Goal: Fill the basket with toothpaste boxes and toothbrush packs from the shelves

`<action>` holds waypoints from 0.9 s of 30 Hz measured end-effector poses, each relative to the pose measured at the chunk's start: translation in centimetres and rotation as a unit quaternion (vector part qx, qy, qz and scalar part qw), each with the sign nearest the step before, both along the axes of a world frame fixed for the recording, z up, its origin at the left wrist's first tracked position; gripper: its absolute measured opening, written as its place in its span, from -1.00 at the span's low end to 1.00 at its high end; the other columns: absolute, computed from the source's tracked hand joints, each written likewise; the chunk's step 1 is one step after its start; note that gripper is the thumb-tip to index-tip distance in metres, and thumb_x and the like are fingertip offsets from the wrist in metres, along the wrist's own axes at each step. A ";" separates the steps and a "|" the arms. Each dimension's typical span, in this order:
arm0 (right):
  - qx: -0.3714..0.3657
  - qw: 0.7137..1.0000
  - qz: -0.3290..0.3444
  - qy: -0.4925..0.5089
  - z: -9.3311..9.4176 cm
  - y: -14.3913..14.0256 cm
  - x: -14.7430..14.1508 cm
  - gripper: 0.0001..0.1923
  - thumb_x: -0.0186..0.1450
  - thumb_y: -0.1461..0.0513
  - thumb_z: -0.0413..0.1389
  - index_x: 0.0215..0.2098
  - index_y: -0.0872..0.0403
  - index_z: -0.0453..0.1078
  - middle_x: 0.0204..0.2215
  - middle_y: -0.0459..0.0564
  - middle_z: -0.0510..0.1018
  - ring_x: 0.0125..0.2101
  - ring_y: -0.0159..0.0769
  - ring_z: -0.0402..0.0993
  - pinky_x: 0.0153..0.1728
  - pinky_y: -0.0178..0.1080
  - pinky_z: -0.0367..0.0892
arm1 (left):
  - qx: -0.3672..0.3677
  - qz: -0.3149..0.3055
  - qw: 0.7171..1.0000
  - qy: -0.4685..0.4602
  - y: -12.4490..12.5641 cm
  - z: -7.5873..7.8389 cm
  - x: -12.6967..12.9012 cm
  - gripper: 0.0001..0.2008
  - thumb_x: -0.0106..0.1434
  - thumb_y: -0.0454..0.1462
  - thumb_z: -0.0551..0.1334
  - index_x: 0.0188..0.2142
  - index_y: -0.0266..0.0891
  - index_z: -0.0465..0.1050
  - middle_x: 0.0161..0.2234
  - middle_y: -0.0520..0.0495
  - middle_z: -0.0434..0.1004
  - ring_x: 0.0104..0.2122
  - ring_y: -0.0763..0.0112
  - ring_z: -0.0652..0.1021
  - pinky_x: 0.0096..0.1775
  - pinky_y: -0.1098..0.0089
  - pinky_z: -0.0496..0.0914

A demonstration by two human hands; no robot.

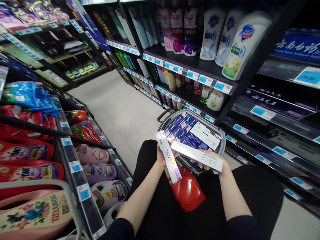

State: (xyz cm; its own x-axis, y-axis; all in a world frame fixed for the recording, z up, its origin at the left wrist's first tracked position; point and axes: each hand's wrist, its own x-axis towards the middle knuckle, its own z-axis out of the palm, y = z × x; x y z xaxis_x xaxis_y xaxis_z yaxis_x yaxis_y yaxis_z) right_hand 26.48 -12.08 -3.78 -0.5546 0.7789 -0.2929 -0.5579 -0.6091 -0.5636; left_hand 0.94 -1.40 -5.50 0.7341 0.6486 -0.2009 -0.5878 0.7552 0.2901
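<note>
Beyond a glossy, curved red object [188, 193], the left hand [161, 158] grips a slim white-and-purple carton [169, 156] and the right hand [220, 156] a slim white carton [195, 156], both apparently smooth cardboard that a loosened hold could let slip, near a rounded grey plastic basket [223, 141] holding dark-blue rectangular packs [177, 126].

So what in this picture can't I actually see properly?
All in the head view:
- Left hand: some fingers hidden behind its upright-held box.
- Right hand: partly hidden by its white box, whose small print is too tiny to read.
- Basket: its bottom, covered by packages.
- Red item: partly behind the left box; identity unclear.
- Pink bottle: cut off by the left edge.
</note>
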 end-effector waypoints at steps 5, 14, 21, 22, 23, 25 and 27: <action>0.003 1.000 0.012 0.002 -0.2 0.0 0.1 -0.38 0.23 0.04 0.08 0.16 0.16 0.10 -0.09 0.26 0.50 -0.43 -0.28 0.50 -0.65 -0.35 0.34 | -0.008 0.010 1.000 0.013 -0.1 0.2 0.1 -0.35 -0.04 0.22 0.22 -0.14 -0.19 0.49 0.12 -0.16 0.38 0.26 -0.11 0.08 0.19 -0.12 -0.06; 0.013 1.000 0.012 -0.002 0.5 0.1 -0.1 -0.40 0.23 0.04 0.07 0.14 0.16 0.11 -0.10 0.27 0.50 -0.47 -0.29 0.49 -0.67 -0.37 0.30 | -0.036 0.026 0.999 0.018 -0.2 0.5 0.0 -0.38 -0.06 0.15 0.29 -0.13 -0.21 0.48 0.11 -0.17 0.40 0.26 -0.09 0.07 0.19 -0.09 -0.02; 0.018 0.999 0.019 -0.018 0.6 0.1 -0.1 -0.43 0.24 0.02 0.05 0.12 0.13 0.14 -0.08 0.24 0.49 -0.46 -0.32 0.48 -0.67 -0.37 0.30 | -0.043 0.017 0.999 0.012 -0.1 0.3 -0.1 -0.28 -0.04 0.17 0.26 0.01 -0.21 0.40 0.12 -0.22 0.37 0.26 -0.08 0.10 0.19 -0.08 -0.04; 0.019 0.999 0.020 -0.016 0.5 0.1 -0.1 -0.43 0.24 0.01 0.05 0.12 0.12 0.15 -0.07 0.23 0.49 -0.46 -0.32 0.48 -0.67 -0.37 0.31 | -0.043 0.015 0.999 0.012 -0.1 0.3 -0.1 -0.28 -0.05 0.18 0.26 0.00 -0.21 0.41 0.12 -0.22 0.38 0.26 -0.08 0.09 0.19 -0.07 -0.04; 0.019 1.000 0.022 -0.013 0.5 0.2 -0.1 -0.43 0.23 0.01 0.06 0.12 0.12 0.15 -0.06 0.23 0.49 -0.46 -0.32 0.48 -0.67 -0.37 0.31 | -0.043 0.015 0.999 0.012 -0.1 0.3 -0.1 -0.29 -0.05 0.18 0.26 -0.01 -0.21 0.42 0.12 -0.21 0.38 0.26 -0.07 0.09 0.19 -0.07 -0.04; 0.018 1.000 0.023 -0.009 0.4 0.2 0.0 -0.41 0.21 0.01 0.07 0.12 0.11 0.14 -0.06 0.23 0.49 -0.47 -0.32 0.48 -0.67 -0.37 0.31 | -0.042 0.016 0.999 0.012 -0.1 0.2 -0.1 -0.31 -0.06 0.17 0.27 -0.04 -0.21 0.44 0.11 -0.19 0.39 0.26 -0.07 0.08 0.20 -0.06 -0.05; 0.017 1.000 0.022 -0.009 0.5 0.1 0.0 -0.41 0.22 0.01 0.07 0.12 0.12 0.14 -0.07 0.23 0.49 -0.46 -0.31 0.49 -0.66 -0.38 0.32 | -0.041 0.020 0.999 0.011 -0.1 0.2 -0.1 -0.33 -0.05 0.17 0.26 -0.07 -0.20 0.45 0.11 -0.18 0.39 0.26 -0.07 0.08 0.20 -0.07 -0.05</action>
State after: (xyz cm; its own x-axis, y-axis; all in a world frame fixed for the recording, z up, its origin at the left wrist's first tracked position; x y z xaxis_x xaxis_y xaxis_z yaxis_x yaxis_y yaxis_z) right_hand 26.45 -11.95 -3.27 -0.5830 0.7641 -0.2761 -0.5209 -0.6124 -0.5947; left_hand 0.89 -1.53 -5.29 0.7028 0.6580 -0.2705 -0.6120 0.7530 0.2416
